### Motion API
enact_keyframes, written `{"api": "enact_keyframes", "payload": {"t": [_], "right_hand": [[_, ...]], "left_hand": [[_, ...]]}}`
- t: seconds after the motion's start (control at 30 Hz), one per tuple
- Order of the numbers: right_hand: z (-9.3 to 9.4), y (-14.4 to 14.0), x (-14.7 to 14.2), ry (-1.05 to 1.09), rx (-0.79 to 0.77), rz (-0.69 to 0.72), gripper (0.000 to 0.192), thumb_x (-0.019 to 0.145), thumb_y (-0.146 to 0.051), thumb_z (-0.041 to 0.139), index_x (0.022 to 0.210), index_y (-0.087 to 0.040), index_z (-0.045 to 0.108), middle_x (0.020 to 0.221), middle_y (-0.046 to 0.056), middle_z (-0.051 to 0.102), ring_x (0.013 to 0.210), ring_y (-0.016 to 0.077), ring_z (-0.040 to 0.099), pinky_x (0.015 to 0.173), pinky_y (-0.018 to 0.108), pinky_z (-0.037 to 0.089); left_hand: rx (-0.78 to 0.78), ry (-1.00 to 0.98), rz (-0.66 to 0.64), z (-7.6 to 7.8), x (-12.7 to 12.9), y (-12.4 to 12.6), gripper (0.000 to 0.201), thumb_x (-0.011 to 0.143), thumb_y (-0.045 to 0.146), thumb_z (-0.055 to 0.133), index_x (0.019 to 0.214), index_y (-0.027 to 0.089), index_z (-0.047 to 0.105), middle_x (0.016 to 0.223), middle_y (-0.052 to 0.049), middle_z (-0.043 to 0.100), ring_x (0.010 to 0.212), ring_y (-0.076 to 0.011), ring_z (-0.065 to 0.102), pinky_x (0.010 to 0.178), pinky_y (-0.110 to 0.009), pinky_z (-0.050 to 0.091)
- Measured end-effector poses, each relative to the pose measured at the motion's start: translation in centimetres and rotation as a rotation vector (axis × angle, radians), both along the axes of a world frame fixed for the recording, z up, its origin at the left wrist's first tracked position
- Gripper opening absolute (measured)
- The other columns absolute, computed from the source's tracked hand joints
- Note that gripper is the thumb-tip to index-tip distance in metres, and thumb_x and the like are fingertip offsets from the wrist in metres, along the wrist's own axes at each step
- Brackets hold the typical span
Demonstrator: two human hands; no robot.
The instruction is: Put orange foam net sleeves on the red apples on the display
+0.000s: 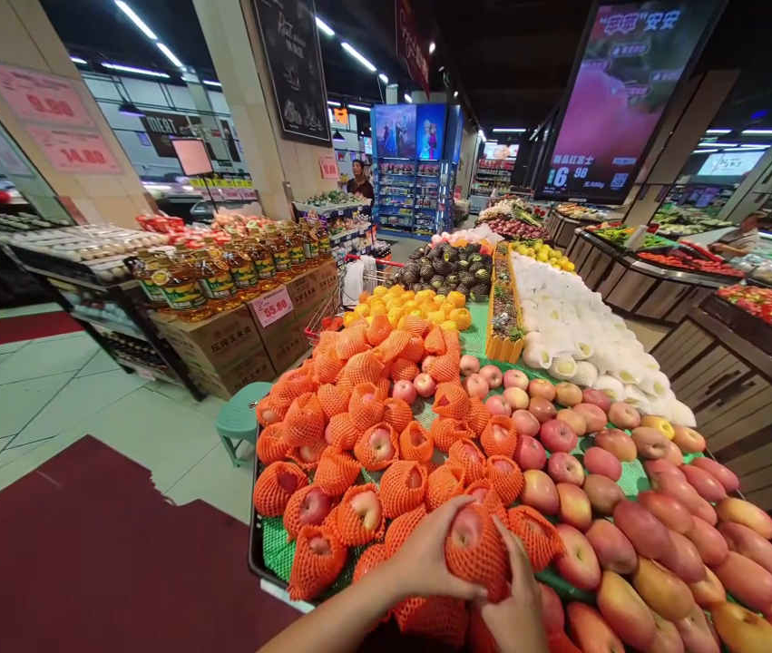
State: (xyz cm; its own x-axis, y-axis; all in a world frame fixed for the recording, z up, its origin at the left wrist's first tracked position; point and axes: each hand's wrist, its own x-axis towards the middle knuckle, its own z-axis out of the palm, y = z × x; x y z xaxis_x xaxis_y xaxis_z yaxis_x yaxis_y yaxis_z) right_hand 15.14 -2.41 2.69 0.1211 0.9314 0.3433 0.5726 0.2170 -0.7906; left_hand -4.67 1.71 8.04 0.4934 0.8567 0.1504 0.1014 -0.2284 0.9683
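Between my two hands is a red apple in an orange foam net (pixel 475 549), its bare top showing through the net's opening. My left hand (pixel 426 553) wraps its left side, thumb below and fingers over the top. On the right side my right hand (pixel 518 585) presses against the net with its fingers. Under and around my hands lie many netted apples (pixel 365 512) in a heap on the green-lined stand. Close by on the right are bare apples (pixel 576 555), without nets.
Fruit in white foam nets (pixel 576 308) and dark-skinned fruit (pixel 450 269) fill the stand's far part. To the left are a green stool (pixel 242 413), oil bottles (pixel 199 277) on cartons and a shopping cart (pixel 331 308). A person (pixel 359 181) stands far back.
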Motion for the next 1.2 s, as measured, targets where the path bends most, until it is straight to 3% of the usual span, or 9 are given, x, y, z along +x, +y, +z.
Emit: {"api": "enact_keyframes", "payload": {"t": [0.13, 0.2, 0.33, 0.43, 0.57, 0.77, 1.03, 1.13, 1.2], "right_hand": [[0.3, 0.2, -0.7, -0.448, -0.077, 0.144, 0.098, 0.079, -0.045, 0.073, 0.161, -0.021, 0.024, 0.169, 0.017, 0.027, 0.157, 0.0385, 0.023, 0.123, 0.058, 0.027], [0.0, 0.4, -0.8, -0.665, -0.202, 0.128, 0.104, 0.072, -0.049, 0.079, 0.16, -0.02, 0.031, 0.173, 0.018, 0.011, 0.159, 0.0421, 0.006, 0.125, 0.06, 0.018], [-1.0, 0.4, -0.9, -0.866, -0.315, 0.121, 0.097, 0.074, -0.056, 0.079, 0.158, -0.028, 0.039, 0.174, 0.012, 0.0, 0.159, 0.0416, -0.002, 0.124, 0.058, 0.017], [-1.1, 0.5, -0.9, -0.885, -0.323, 0.117, 0.102, 0.072, -0.063, 0.079, 0.159, -0.03, 0.036, 0.174, 0.011, 0.003, 0.159, 0.0416, -0.001, 0.123, 0.059, 0.019], [-0.9, 0.8, -0.9, -0.889, -0.355, 0.123, 0.105, 0.069, -0.068, 0.079, 0.158, -0.031, 0.038, 0.173, 0.014, 0.009, 0.158, 0.0431, 0.004, 0.122, 0.06, 0.021], [-1.3, 0.9, -0.7, -0.893, -0.361, 0.123, 0.107, 0.068, -0.067, 0.081, 0.158, -0.031, 0.038, 0.172, 0.015, 0.013, 0.158, 0.0436, 0.007, 0.122, 0.06, 0.021], [-0.9, 1.0, -0.9, -0.874, -0.356, 0.117, 0.102, 0.07, -0.07, 0.078, 0.157, -0.03, 0.042, 0.172, 0.016, 0.012, 0.158, 0.0436, 0.007, 0.124, 0.059, 0.018], [-0.7, 0.9, -1.0, -0.871, -0.35, 0.113, 0.101, 0.07, -0.068, 0.079, 0.156, -0.03, 0.042, 0.172, 0.016, 0.012, 0.158, 0.0428, 0.007, 0.124, 0.058, 0.019], [-0.6, 0.8, -0.9, -0.867, -0.348, 0.114, 0.101, 0.07, -0.069, 0.079, 0.156, -0.03, 0.042, 0.172, 0.016, 0.012, 0.158, 0.0423, 0.008, 0.124, 0.057, 0.021]], "left_hand": [[0.036, 0.032, 0.237, -0.8, -0.7, 2.2, 0.094, 0.054, 0.04, 0.093, 0.137, 0.024, 0.051, 0.136, -0.011, 0.062, 0.125, -0.0355, 0.059, 0.113, -0.047, 0.042], [0.098, -0.005, 0.397, -0.1, -1.8, 4.6, 0.087, 0.059, 0.039, 0.089, 0.135, 0.021, 0.05, 0.135, -0.012, 0.06, 0.125, -0.0345, 0.058, 0.113, -0.045, 0.041], [0.228, 0.005, 0.736, 1.7, -4.2, 11.6, 0.086, 0.066, 0.04, 0.084, 0.138, 0.02, 0.041, 0.139, -0.014, 0.054, 0.128, -0.0334, 0.055, 0.112, -0.042, 0.04], [0.355, 0.222, 0.846, 2.0, -5.1, 16.8, 0.083, 0.076, 0.034, 0.075, 0.145, 0.018, 0.033, 0.146, -0.017, 0.047, 0.136, -0.0326, 0.047, 0.114, -0.041, 0.038], [0.368, 0.649, 0.693, 0.9, -4.5, 21.3, 0.078, 0.079, 0.018, 0.063, 0.149, 0.022, 0.029, 0.152, -0.015, 0.044, 0.141, -0.0296, 0.042, 0.115, -0.042, 0.036], [0.29, 0.883, 0.445, -0.1, -2.5, 25.1, 0.1, 0.055, 0.019, 0.079, 0.146, 0.012, 0.039, 0.145, -0.026, 0.052, 0.137, -0.045, 0.041, 0.115, -0.056, 0.026], [0.175, 0.887, 0.314, 0.5, -1.5, 27.5, 0.105, 0.051, 0.027, 0.086, 0.146, 0.004, 0.044, 0.162, -0.028, 0.034, 0.151, -0.0492, 0.021, 0.124, -0.053, 0.01], [0.101, 0.803, 0.373, 1.9, -2.3, 28.5, 0.1, 0.052, 0.03, 0.088, 0.143, 0.01, 0.049, 0.157, -0.025, 0.043, 0.146, -0.0488, 0.032, 0.119, -0.058, 0.023], [0.082, 0.707, 0.448, 3.1, -3.5, 29.1, 0.082, 0.065, 0.035, 0.085, 0.138, 0.015, 0.054, 0.148, -0.02, 0.054, 0.138, -0.0436, 0.044, 0.114, -0.056, 0.035]]}}
